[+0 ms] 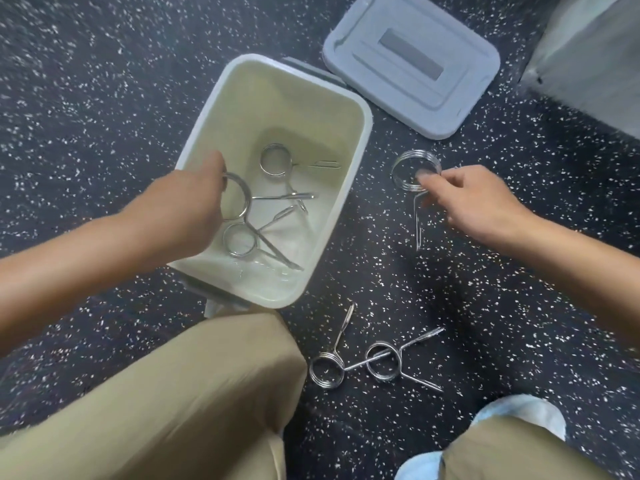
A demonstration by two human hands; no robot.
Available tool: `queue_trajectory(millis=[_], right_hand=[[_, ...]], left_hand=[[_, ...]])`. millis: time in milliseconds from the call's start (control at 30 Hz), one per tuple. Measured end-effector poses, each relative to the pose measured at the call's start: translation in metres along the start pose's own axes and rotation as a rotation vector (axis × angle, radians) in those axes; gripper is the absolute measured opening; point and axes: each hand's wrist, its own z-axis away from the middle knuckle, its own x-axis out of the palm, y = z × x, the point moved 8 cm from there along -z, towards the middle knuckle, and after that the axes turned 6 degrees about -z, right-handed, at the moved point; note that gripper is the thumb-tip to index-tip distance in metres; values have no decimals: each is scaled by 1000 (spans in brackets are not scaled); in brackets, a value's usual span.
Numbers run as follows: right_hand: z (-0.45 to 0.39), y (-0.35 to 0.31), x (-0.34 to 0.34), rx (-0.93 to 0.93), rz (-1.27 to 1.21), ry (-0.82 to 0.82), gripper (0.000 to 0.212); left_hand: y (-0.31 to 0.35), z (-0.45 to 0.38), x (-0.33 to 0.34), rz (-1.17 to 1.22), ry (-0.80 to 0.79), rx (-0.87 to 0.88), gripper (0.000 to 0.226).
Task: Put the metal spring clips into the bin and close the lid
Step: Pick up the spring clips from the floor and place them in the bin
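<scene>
A pale bin (360, 133) stands open on the dark speckled floor. Two metal spring clips (275, 161) lie on its bottom. My left hand (187, 213) is over the bin's left side, shut on a third spring clip (242, 199) whose legs hang down inside. Right of the bin, my right hand (474, 199) pinches the coil of another spring clip (412, 168) just above the floor. Two more clips (327, 370) (382, 365) lie crossed on the floor near my knees. The grey lid (412, 60) lies flat behind the bin, to its right.
My legs in tan trousers (180, 403) fill the bottom of the view, the left knee touching the bin's near edge. A blue shoe cover (519, 417) shows at the lower right. A grey block (595, 60) stands at the top right corner.
</scene>
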Motion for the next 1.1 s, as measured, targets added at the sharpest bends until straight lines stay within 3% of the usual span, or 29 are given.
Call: queue_trajectory(millis=[167, 333, 467, 633, 767, 900, 1100], right_hand=[[0, -13, 0, -39, 7, 28, 53], [0, -33, 1, -141, 105, 54, 63], [5, -51, -3, -216, 156, 91, 60], [5, -78, -11, -356, 190, 170, 72], [5, -117, -17, -450, 106, 248, 61], [4, -168, -5, -536, 173, 246, 44], [-32, -211, 57, -528, 472, 103, 47]], left_hand=[[9, -15, 41, -136, -127, 45, 25], [16, -30, 63, -167, -200, 65, 47], [17, -31, 64, -362, -88, 149, 39], [18, -26, 64, -557, -42, 179, 37], [16, -24, 63, -553, -2, 177, 30], [7, -20, 52, -410, 74, 149, 14], [15, 9, 19, -212, 201, 209, 29]])
